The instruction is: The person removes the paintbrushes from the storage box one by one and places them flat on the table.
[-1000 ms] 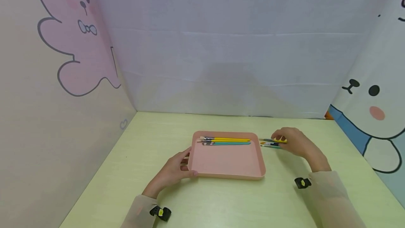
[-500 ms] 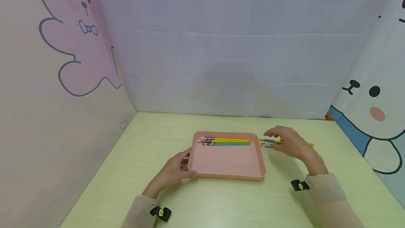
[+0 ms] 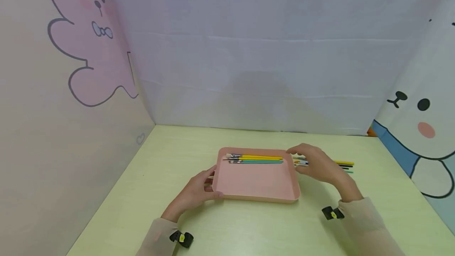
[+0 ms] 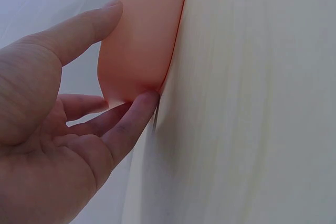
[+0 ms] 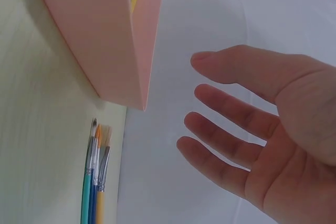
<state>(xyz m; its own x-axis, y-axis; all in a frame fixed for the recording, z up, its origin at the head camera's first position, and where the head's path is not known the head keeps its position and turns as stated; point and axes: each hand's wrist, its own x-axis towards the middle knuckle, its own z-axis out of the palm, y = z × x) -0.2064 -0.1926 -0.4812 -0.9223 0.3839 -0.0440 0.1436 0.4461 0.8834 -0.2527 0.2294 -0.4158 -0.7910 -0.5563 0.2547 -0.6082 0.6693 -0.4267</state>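
Note:
A shallow pink tray [image 3: 256, 185] lies on the table. My left hand [image 3: 194, 191] holds its left end, with the thumb at the front corner and the fingers along the left wall. In the left wrist view the thumb and fingertips meet the pink tray wall [image 4: 139, 40]. Yellow and teal paintbrushes [image 3: 254, 157] lie side by side at the tray's back. My right hand [image 3: 318, 165] hovers by the tray's right rim, fingers spread and holding nothing. Under it, more paintbrushes [image 3: 344, 163] lie on the table, partly hidden by the hand.
In the right wrist view, teal, blue and yellow brushes [image 5: 94, 198] lie on the table with bristles toward the tray. The pale table [image 3: 249, 228] is enclosed by a white cloth backdrop [image 3: 213, 70] and side panels with cartoon animals. Each wrist wears a black strap [image 3: 332, 213].
My right hand has let go of the brushes and moved left toward the tray's right rim, uncovering their handle ends. The left hand has stayed at the tray.

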